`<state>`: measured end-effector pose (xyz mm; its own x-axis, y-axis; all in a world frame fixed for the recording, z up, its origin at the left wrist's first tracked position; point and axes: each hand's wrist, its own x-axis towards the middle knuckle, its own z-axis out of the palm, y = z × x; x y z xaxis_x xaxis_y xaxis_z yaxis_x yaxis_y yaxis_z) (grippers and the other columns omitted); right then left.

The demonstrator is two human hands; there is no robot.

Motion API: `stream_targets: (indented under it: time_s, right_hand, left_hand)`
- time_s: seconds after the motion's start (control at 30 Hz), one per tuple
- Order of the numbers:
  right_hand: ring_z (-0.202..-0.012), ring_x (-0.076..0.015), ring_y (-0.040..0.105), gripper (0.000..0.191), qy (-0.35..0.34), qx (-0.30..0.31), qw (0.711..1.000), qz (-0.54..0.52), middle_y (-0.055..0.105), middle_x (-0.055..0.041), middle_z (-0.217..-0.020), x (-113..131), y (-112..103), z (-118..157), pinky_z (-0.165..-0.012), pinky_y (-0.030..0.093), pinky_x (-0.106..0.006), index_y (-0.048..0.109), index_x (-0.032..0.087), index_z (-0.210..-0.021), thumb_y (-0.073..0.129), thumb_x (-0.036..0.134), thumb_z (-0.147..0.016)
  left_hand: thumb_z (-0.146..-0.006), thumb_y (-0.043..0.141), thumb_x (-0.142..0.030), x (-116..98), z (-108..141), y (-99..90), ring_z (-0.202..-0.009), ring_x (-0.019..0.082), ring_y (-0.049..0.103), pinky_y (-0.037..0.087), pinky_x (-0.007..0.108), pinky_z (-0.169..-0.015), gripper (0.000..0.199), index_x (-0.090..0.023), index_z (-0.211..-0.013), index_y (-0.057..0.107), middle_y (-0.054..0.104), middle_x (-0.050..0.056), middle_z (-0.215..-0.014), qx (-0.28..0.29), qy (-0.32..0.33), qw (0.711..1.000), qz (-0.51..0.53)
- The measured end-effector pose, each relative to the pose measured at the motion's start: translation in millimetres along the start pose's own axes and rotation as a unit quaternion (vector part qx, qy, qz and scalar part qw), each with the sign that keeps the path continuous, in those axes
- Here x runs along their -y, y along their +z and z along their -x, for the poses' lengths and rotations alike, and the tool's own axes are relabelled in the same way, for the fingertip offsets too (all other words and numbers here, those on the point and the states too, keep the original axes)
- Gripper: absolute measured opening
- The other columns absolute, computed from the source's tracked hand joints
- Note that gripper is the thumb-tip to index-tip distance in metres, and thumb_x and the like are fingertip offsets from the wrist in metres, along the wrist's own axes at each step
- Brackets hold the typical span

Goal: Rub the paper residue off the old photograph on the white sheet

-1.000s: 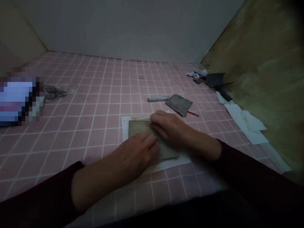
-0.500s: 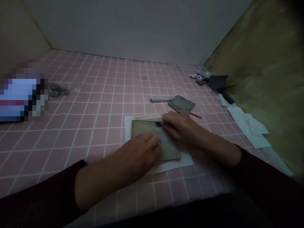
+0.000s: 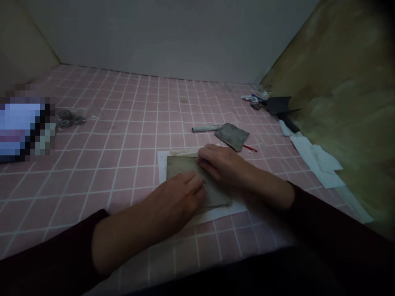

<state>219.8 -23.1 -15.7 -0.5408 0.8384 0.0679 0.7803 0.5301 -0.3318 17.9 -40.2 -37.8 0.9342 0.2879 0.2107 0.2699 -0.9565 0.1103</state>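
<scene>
A flat grey-green square sheet (image 3: 180,166) lies on a slightly larger piece of white paper (image 3: 162,170) at the middle front. My left hand (image 3: 182,199) rests over the sheet's lower left part, fingers curled together with their tips turned down and partly hidden. Over the upper right part of the same sheet is my right hand (image 3: 220,162), its fingers closed in a pinch close to the far edge. Whatever either hand may hold is out of sight. A pale strip (image 3: 183,152) runs along the sheet's far edge.
Beyond my right hand lie a small grey square piece (image 3: 233,135), a pale tube (image 3: 205,128) and a thin red stick (image 3: 250,148). Dark scraper-like tools (image 3: 279,105) and white papers (image 3: 317,158) line the right wall. Several dark rings (image 3: 65,118) sit at left by a blurred screen (image 3: 20,129).
My right hand has slid a little left along the sheet's far edge, and the dark spot at its fingertips no longer shows. My left hand stays nearly in place. The whole view shifts slightly.
</scene>
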Motion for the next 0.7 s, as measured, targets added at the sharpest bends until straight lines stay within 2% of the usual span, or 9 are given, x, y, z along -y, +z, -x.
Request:
stream_targets:
  time_s: [0.17,0.27,0.53,0.7]
  right_hand:
    - [-0.072,-0.0162,0.047,0.013,-0.017,-0.026,0.999,-0.033,0.052,-0.0032,-0.078,2.4,2.2,-0.9,-0.067,0.036,-0.028,0.046,0.019,-0.080,0.041,0.012,-0.090]
    - [-0.073,-0.0170,0.048,0.013,0.005,-0.022,1.000,-0.013,0.051,-0.0028,-0.075,-3.7,-1.8,7.3,-0.068,0.036,-0.029,0.046,0.019,-0.078,0.043,0.013,-0.089]
    - [-0.074,-0.0158,0.048,0.013,-0.009,-0.002,1.000,-0.030,0.053,-0.0052,-0.086,4.7,3.2,-2.3,-0.067,0.037,-0.028,0.049,0.018,-0.083,0.041,0.012,-0.091]
    - [-0.076,-0.0173,0.050,0.011,0.026,-0.014,1.000,-0.009,0.055,-0.0052,-0.082,-3.2,-1.7,6.9,-0.071,0.037,-0.029,0.049,0.018,-0.082,0.042,0.014,-0.090]
  left_hand:
    - [-0.096,0.039,-0.012,0.3,1.1,1.6,-0.084,0.019,0.048,0.051,0.036,-0.079,0.018,-0.012,-0.098,0.058,0.054,0.008,-0.096,0.004,-0.005,1.000,0.005]
    - [-0.097,0.039,-0.014,0.3,0.7,2.4,-0.083,0.019,0.048,0.052,0.036,-0.076,0.018,-0.013,-0.096,0.058,0.055,0.008,-0.098,0.011,0.002,1.000,0.010]
    - [-0.096,0.040,-0.012,1.3,1.4,3.2,-0.085,0.019,0.047,0.052,0.037,-0.079,0.018,-0.013,-0.098,0.057,0.054,0.008,-0.096,-0.006,-0.008,1.000,0.016]
    - [-0.097,0.039,-0.012,1.2,0.9,0.1,-0.085,0.019,0.047,0.052,0.035,-0.077,0.019,-0.013,-0.095,0.058,0.055,0.008,-0.098,0.010,0.004,1.000,0.025]
